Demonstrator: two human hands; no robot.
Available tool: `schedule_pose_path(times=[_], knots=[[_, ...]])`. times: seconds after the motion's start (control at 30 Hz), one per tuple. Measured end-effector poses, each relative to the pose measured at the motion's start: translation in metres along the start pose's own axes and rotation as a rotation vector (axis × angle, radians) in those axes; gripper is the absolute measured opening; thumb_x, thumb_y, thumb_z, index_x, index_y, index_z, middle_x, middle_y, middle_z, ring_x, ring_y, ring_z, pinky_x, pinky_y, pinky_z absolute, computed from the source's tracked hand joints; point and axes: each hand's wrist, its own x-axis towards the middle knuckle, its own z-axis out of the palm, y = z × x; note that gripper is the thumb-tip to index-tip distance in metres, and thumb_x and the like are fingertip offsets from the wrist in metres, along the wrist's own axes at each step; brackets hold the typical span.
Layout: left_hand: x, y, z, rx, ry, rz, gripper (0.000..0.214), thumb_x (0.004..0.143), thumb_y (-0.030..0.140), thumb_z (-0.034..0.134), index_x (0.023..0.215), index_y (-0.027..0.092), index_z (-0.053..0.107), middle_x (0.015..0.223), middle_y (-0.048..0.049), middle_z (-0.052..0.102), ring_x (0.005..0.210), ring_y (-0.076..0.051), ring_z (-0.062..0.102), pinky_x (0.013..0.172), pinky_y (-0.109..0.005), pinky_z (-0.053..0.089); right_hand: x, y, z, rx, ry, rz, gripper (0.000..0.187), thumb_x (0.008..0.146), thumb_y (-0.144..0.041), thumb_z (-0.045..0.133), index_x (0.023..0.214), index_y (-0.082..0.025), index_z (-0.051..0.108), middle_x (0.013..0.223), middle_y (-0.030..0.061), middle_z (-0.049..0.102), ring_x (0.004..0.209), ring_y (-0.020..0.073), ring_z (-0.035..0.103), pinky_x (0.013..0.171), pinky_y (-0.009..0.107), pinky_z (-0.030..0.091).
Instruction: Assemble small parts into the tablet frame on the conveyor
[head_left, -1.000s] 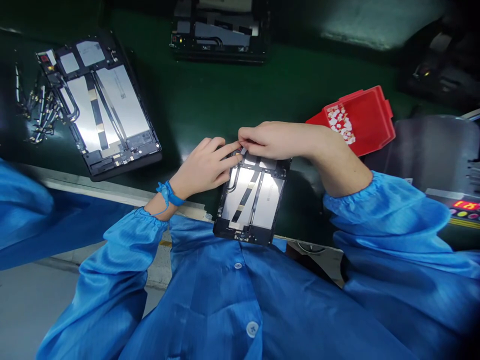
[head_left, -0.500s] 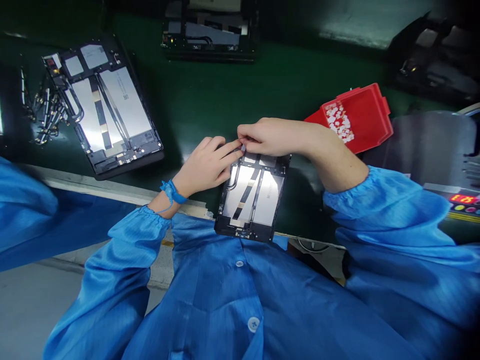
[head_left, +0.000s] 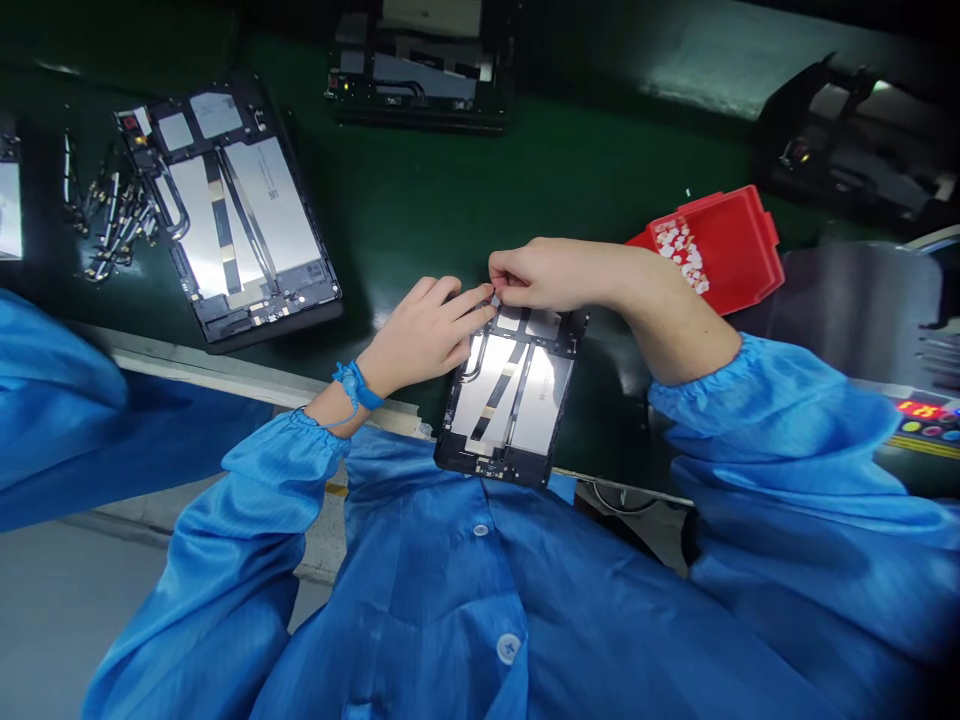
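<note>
An opened tablet (head_left: 517,395) lies at the front edge of the bench against my blue smock, its silver inside and dark ribbon cables showing. At its upper left corner, my left hand (head_left: 427,335) rests with the fingers stretched and apart, fingertips touching the corner. My right hand (head_left: 532,272) reaches in from the right and pinches at that same corner, thumb and forefinger pressed together. Whatever lies between these fingertips is too small to make out. The two hands' fingertips nearly meet and hide part of the corner.
Another opened tablet (head_left: 240,215) lies to the left, beside a heap of small cable parts (head_left: 112,220). A further one (head_left: 424,75) lies at the back. On the right are a red tray (head_left: 739,250) with white bits, a dark device (head_left: 862,150) and a unit with a lit display (head_left: 926,410).
The view has shifted slightly, so the bench things on the left appear farther right. Both hands keep their places at the tablet's corner, with only slight finger movement.
</note>
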Motion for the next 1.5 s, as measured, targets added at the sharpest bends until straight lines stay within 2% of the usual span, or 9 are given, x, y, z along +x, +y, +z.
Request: schedule_pose_path(times=[0.43, 0.53, 0.73, 0.87, 0.97, 1.1, 1.2, 1.4, 1.5], knots=[[0.003, 0.007, -0.001, -0.108, -0.014, -0.127, 0.052, 0.104, 0.015, 0.054, 0.15, 0.024, 0.076, 0.172, -0.0126, 0.064, 0.145, -0.04, 0.058, 0.117, -0.061, 0.051, 0.015, 0.028, -0.007, 0.123, -0.085, 0.075, 0.05, 0.106, -0.07, 0.068, 0.088, -0.023, 0.073, 0.074, 0.0022, 0.068, 0.071, 0.0194, 0.063, 0.07, 0.032, 0.045], [-0.005, 0.016, 0.0, -0.176, 0.043, -0.278, 0.052, 0.105, 0.017, 0.052, 0.152, 0.026, 0.074, 0.183, -0.0108, 0.052, 0.158, -0.039, 0.049, 0.126, -0.062, 0.047, -0.001, 0.015, 0.005, 0.129, 0.083, 0.171, 0.049, 0.105, -0.069, 0.068, 0.09, -0.023, 0.072, 0.079, 0.0054, 0.071, 0.075, 0.0224, 0.064, 0.075, 0.035, 0.048], [-0.069, 0.078, 0.019, -0.246, 0.236, -0.665, 0.058, 0.117, 0.04, 0.05, 0.17, 0.019, 0.055, 0.176, -0.0179, 0.059, 0.17, -0.038, 0.043, 0.14, -0.064, 0.038, -0.105, -0.045, 0.139, 0.157, 1.005, 0.485, 0.058, 0.114, -0.061, 0.036, 0.132, -0.02, 0.073, 0.138, 0.0223, 0.075, 0.133, 0.0393, 0.064, 0.117, 0.061, 0.045], [-0.093, 0.13, 0.044, -0.3, 0.186, -0.71, 0.064, 0.113, 0.05, 0.06, 0.166, 0.015, 0.057, 0.189, -0.0228, 0.04, 0.181, -0.042, 0.028, 0.145, -0.071, 0.028, -0.13, -0.081, 0.243, 0.335, 0.931, 0.577, 0.078, 0.11, -0.064, 0.031, 0.161, -0.012, 0.06, 0.179, 0.0301, 0.046, 0.171, 0.0466, 0.034, 0.133, 0.076, 0.028], [-0.092, 0.153, 0.056, -0.559, 0.289, -0.754, 0.073, 0.11, 0.045, 0.061, 0.174, 0.014, 0.046, 0.189, -0.0237, 0.038, 0.181, -0.039, 0.031, 0.149, -0.066, 0.026, -0.121, -0.102, 0.266, 0.565, 0.954, 0.502, 0.092, 0.107, -0.069, 0.033, 0.177, -0.01, 0.04, 0.186, 0.0301, 0.035, 0.177, 0.0432, 0.027, 0.14, 0.073, 0.025], [-0.093, 0.163, 0.055, -0.966, 0.507, -0.817, 0.074, 0.107, 0.032, 0.053, 0.179, 0.023, 0.04, 0.186, -0.0118, 0.048, 0.176, -0.03, 0.043, 0.149, -0.051, 0.033, -0.114, -0.119, 0.249, 0.911, 1.021, 0.408, 0.084, 0.106, -0.069, 0.045, 0.18, -0.03, 0.04, 0.178, 0.0159, 0.053, 0.166, 0.0335, 0.052, 0.138, 0.058, 0.043], [-0.101, 0.145, 0.032, -1.021, 0.596, -0.879, 0.078, 0.102, 0.028, 0.054, 0.179, 0.023, 0.042, 0.187, -0.0081, 0.047, 0.176, -0.028, 0.042, 0.149, -0.046, 0.032, -0.096, -0.126, 0.213, 1.028, 1.014, 0.313, 0.082, 0.1, -0.065, 0.056, 0.172, -0.025, 0.051, 0.172, 0.0165, 0.061, 0.159, 0.0349, 0.06, 0.136, 0.057, 0.046], [-0.128, 0.027, -0.084, -0.388, 0.78, -0.949, 0.077, 0.105, 0.033, 0.059, 0.179, 0.022, 0.042, 0.187, -0.0119, 0.047, 0.179, -0.031, 0.037, 0.15, -0.052, 0.027, 0.034, -0.187, 0.07, 0.896, 0.839, -0.071, 0.074, 0.105, -0.046, 0.045, 0.174, -0.018, 0.05, 0.177, 0.0154, 0.057, 0.161, 0.0294, 0.057, 0.138, 0.047, 0.043], [-0.135, -0.032, -0.129, -0.297, 0.754, -1.109, 0.062, 0.108, 0.03, 0.05, 0.17, 0.028, 0.056, 0.187, -0.0083, 0.046, 0.181, -0.03, 0.032, 0.152, -0.062, 0.011, 0.099, -0.227, 0.016, 0.744, 0.717, 0.029, 0.069, 0.108, -0.037, 0.044, 0.172, -0.012, 0.053, 0.187, 0.0186, 0.042, 0.176, 0.0344, 0.036, 0.144, 0.053, 0.03]])
